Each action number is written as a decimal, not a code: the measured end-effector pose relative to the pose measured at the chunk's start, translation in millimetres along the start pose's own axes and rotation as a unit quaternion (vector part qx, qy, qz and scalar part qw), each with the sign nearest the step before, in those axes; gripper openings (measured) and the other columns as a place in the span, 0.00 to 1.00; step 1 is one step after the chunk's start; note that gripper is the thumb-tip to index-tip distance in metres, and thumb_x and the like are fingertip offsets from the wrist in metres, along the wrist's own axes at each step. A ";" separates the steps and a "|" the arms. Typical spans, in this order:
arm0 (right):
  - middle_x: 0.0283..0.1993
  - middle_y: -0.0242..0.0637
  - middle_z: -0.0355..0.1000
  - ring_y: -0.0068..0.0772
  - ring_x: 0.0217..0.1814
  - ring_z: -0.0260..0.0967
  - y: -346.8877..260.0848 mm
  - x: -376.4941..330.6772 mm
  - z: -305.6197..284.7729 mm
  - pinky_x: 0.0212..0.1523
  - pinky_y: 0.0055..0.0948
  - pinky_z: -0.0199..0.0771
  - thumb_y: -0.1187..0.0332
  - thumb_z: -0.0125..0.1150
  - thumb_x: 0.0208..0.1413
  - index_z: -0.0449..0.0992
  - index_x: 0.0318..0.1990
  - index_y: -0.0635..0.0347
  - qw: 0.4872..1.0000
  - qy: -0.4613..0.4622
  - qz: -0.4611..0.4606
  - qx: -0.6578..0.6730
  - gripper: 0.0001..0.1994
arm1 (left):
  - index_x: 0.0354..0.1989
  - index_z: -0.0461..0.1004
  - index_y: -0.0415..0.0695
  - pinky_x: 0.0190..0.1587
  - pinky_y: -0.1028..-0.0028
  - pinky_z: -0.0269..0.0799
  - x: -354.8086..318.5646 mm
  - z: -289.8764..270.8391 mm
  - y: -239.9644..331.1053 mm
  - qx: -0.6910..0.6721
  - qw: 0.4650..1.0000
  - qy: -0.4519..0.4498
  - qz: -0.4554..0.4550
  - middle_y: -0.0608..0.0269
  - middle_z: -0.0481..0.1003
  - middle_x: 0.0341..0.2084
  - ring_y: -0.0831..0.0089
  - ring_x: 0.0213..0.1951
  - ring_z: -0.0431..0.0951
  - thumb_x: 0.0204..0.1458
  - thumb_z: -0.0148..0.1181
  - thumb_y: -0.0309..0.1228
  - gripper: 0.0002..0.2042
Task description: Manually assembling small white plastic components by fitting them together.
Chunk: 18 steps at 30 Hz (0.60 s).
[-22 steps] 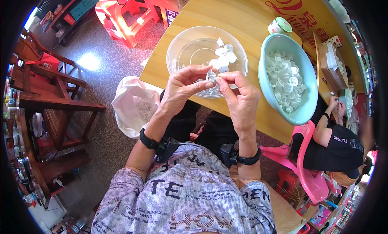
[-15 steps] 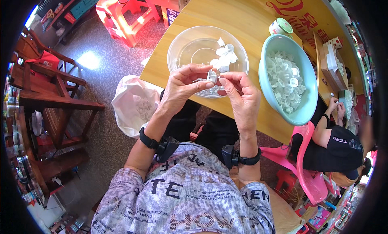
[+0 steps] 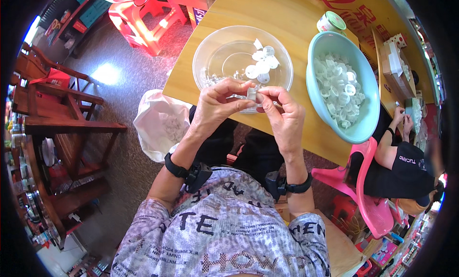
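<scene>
Both hands meet over the near rim of a round clear plastic basin (image 3: 201,43). Between thumb and fingers, my left hand (image 3: 215,102) grips a small white plastic cap (image 3: 252,93). My right hand (image 3: 284,114) pinches the same cap from its right side; whether it also holds a smaller part is hidden by the fingertips. Several white round caps (image 3: 263,64) lie in the basin's right half, and small clear bits (image 3: 213,79) are at its left. To the right stands an oval light-blue basin (image 3: 313,62) heaped with translucent white caps (image 3: 339,90).
A white sack (image 3: 148,109) with small pieces inside stands left of the wooden table (image 3: 234,11). A green-lidded tub (image 3: 331,22) is behind the blue basin. Another person (image 3: 401,157) works at the right beside a pink chair (image 3: 363,195). A red stool (image 3: 148,23) stands far left.
The view has shifted slightly. Both hands still hold the cap, which has turned a little between the fingers. The caps in the clear basin show more fully, apart from the hands.
</scene>
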State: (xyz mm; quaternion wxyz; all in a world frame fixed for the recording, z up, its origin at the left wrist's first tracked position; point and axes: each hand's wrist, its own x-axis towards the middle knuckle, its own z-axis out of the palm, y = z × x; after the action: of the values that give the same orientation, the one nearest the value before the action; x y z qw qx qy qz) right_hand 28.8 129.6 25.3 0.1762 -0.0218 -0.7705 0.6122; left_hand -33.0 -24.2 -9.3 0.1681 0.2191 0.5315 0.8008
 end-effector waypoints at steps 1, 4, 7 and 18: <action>0.30 0.33 0.75 0.19 0.29 0.72 -0.2 1.7 -4.4 0.30 0.20 0.73 0.76 0.59 0.55 0.75 0.36 0.64 1.000 0.005 0.002 0.000 0.03 | 0.46 0.73 0.36 0.51 0.75 0.75 4.0 2.0 2.5 0.000 1.000 -0.004 -0.003 0.56 0.72 0.46 0.71 0.48 0.74 0.49 0.61 0.17 0.14; 0.30 0.32 0.75 0.18 0.29 0.70 -9.9 12.1 -24.0 0.29 0.19 0.71 0.74 0.61 0.55 0.75 0.36 0.63 0.998 0.041 0.014 -0.048 0.03 | 0.50 0.71 0.35 0.49 0.73 0.75 23.1 6.1 17.4 0.018 0.996 -0.023 -0.080 0.55 0.73 0.46 0.69 0.48 0.75 0.48 0.64 0.22 0.19; 0.29 0.31 0.75 0.18 0.28 0.69 -25.1 29.6 -57.1 0.29 0.20 0.70 0.71 0.61 0.55 0.76 0.36 0.62 0.973 0.168 -0.043 -0.153 0.05 | 0.54 0.71 0.39 0.44 0.72 0.73 47.3 -0.7 11.5 0.352 0.936 0.021 -0.010 0.55 0.74 0.44 0.69 0.43 0.75 0.42 0.69 0.29 0.27; 0.43 0.39 0.74 0.29 0.42 0.73 -36.5 45.1 -64.2 0.41 0.28 0.76 0.71 0.60 0.56 0.75 0.46 0.60 0.941 0.206 -0.132 -0.232 0.11 | 0.40 0.75 0.37 0.42 0.67 0.70 67.6 -3.8 -19.3 0.534 0.840 0.011 0.096 0.53 0.73 0.35 0.58 0.37 0.75 0.40 0.66 0.32 0.18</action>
State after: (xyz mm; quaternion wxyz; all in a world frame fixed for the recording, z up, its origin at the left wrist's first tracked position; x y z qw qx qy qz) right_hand 12.4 191.8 83.2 0.4006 -0.0863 -0.8341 0.3694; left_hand -91.7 14.1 -16.9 -0.0586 0.3158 0.8549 0.4073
